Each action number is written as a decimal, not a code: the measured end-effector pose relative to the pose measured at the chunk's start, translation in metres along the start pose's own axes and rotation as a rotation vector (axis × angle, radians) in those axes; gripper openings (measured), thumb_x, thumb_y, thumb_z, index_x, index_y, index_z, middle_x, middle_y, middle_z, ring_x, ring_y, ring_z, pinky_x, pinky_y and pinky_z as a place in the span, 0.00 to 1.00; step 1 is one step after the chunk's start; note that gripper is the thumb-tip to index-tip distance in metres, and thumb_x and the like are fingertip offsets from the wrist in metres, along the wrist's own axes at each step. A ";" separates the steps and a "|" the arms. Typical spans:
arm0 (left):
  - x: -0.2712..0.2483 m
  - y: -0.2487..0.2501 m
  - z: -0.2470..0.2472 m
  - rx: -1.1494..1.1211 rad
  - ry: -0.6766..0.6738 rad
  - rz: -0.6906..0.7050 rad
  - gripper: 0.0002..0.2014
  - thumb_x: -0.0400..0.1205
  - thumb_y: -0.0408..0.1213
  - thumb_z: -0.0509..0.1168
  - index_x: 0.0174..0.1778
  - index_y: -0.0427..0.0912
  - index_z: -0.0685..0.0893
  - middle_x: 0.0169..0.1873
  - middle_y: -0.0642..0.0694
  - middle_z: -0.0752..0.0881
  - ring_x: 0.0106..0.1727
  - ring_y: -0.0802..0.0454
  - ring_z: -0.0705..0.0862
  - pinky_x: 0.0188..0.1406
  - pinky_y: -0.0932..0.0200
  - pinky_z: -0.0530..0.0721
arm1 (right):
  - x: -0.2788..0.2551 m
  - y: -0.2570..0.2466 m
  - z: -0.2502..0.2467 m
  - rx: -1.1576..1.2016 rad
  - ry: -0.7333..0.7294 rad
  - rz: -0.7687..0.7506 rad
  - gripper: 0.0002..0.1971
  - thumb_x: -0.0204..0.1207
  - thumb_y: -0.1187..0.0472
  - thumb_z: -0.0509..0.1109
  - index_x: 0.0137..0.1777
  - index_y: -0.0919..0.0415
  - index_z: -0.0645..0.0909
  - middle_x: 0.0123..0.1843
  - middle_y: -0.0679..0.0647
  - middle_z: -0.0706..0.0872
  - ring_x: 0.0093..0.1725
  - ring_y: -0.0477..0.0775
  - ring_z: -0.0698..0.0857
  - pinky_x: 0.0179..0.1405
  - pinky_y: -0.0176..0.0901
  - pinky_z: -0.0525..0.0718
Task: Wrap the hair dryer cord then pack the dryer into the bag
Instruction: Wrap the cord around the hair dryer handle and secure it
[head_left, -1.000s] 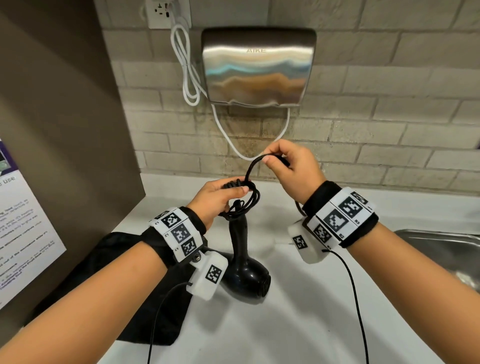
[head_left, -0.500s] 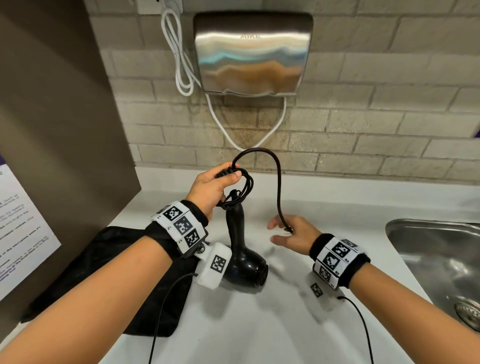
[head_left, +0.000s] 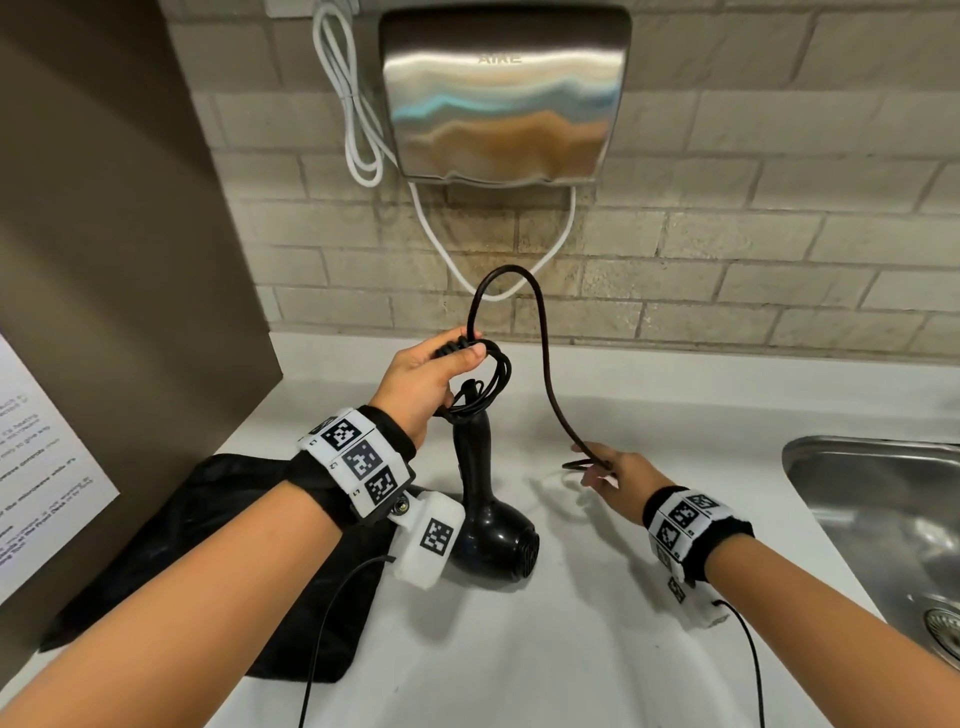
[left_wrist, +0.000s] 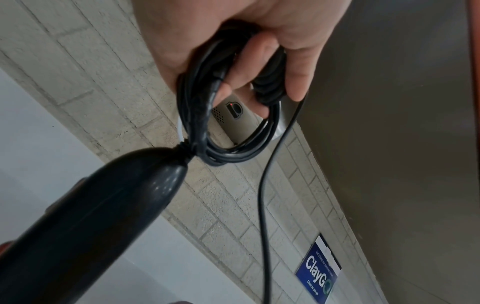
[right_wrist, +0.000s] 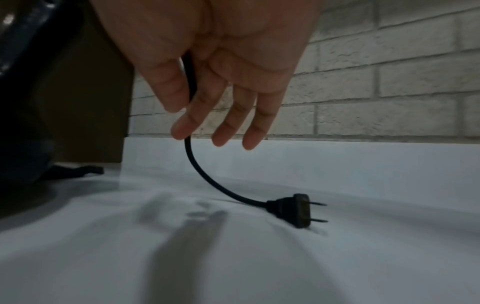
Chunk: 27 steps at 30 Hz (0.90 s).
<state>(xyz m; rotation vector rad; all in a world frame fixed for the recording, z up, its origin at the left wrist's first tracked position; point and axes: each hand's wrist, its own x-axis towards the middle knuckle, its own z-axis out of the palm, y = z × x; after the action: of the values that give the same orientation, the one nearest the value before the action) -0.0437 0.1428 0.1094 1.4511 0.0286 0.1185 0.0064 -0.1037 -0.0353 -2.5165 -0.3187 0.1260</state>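
The black hair dryer stands on the white counter with its handle pointing up. Just above the handle, my left hand grips several coiled loops of the black cord. From that hand the free cord arcs up and comes down to my right hand, low over the counter to the right of the dryer. My right thumb and index finger pinch the cord and the other fingers are straight. The plug lies on the counter beyond them. The black bag lies flat under my left forearm.
A steel sink is set into the counter at the right. A metal hand dryer with a looped white cable hangs on the brick wall behind. A brown partition with a notice closes off the left side.
My right hand left the coil by the left hand and dropped down to the counter, now holding the cord near its plug end. The left hand and dryer stayed put.
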 end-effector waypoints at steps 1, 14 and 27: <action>0.000 0.000 0.000 -0.006 -0.001 -0.004 0.08 0.78 0.30 0.67 0.44 0.49 0.85 0.41 0.45 0.82 0.14 0.62 0.58 0.22 0.66 0.59 | 0.003 0.004 0.001 -0.067 -0.022 -0.010 0.25 0.77 0.66 0.62 0.74 0.53 0.68 0.64 0.56 0.83 0.66 0.56 0.80 0.68 0.44 0.75; 0.003 0.001 -0.001 0.005 -0.024 -0.025 0.08 0.79 0.31 0.66 0.44 0.50 0.86 0.30 0.55 0.88 0.15 0.61 0.59 0.27 0.64 0.60 | 0.037 0.039 0.001 -0.484 -0.205 0.395 0.22 0.76 0.59 0.66 0.69 0.48 0.69 0.68 0.57 0.75 0.69 0.62 0.72 0.69 0.51 0.70; 0.008 -0.004 0.005 0.117 -0.160 0.104 0.10 0.77 0.22 0.65 0.47 0.41 0.84 0.24 0.61 0.85 0.24 0.69 0.79 0.24 0.79 0.70 | 0.043 -0.002 -0.026 0.484 0.548 0.282 0.13 0.76 0.78 0.57 0.41 0.61 0.77 0.48 0.62 0.78 0.40 0.57 0.78 0.41 0.36 0.71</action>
<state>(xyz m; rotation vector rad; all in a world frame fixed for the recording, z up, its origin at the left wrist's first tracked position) -0.0354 0.1382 0.1061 1.5754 -0.1738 0.0863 0.0512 -0.1052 -0.0138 -1.9967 0.2622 -0.3356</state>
